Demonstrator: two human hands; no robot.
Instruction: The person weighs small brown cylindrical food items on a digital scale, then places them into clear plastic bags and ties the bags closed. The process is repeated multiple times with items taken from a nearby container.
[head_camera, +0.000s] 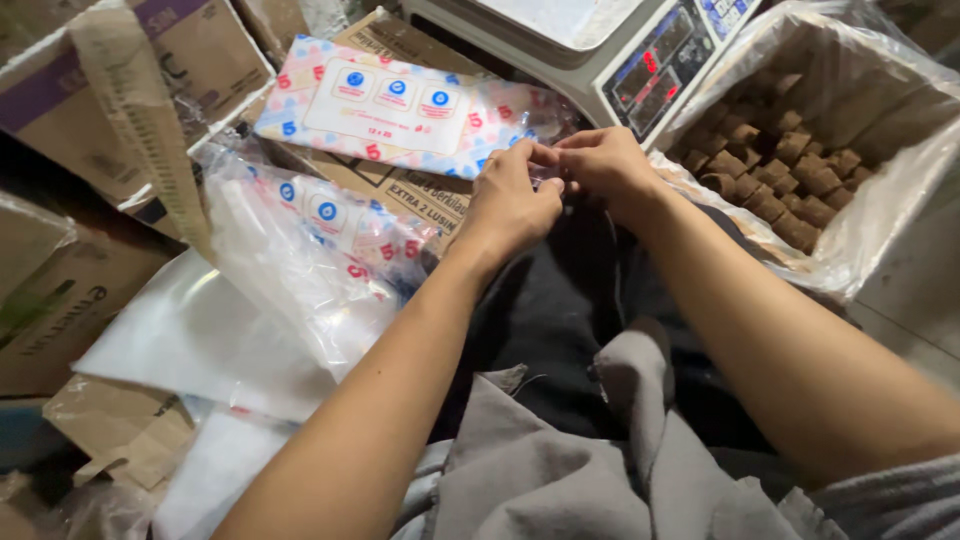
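Both hands meet in front of the person's lap, fingertips pinched together on a small, thin clear plastic bag (545, 172) that is barely visible between them. The left hand (510, 200) has thumb and forefinger closed on the near-left edge of the film, and the right hand (600, 160) closes on it from the right, so the thing sits right at the fingertips, touching both hands and no nearer to one than the other. Its long axis is hard to judge; it seems to run away from the fingers toward the flat printed packet of bags in pink, white and blue (395, 105), which lies just beyond the left fingertips with its long side stretching off to the left. Just past the right fingers stands a white digital weighing scale (640, 60), its top cut off by the frame edge. Further right of the right hand is a cardboard box lined with clear plastic (880, 210), full of small brown cylindrical blocks (780, 170). Left of the left wrist lies a loose heap of clear and printed plastic bags (300, 250). The bag's mouth and whether anything is inside are hidden by the knuckles.
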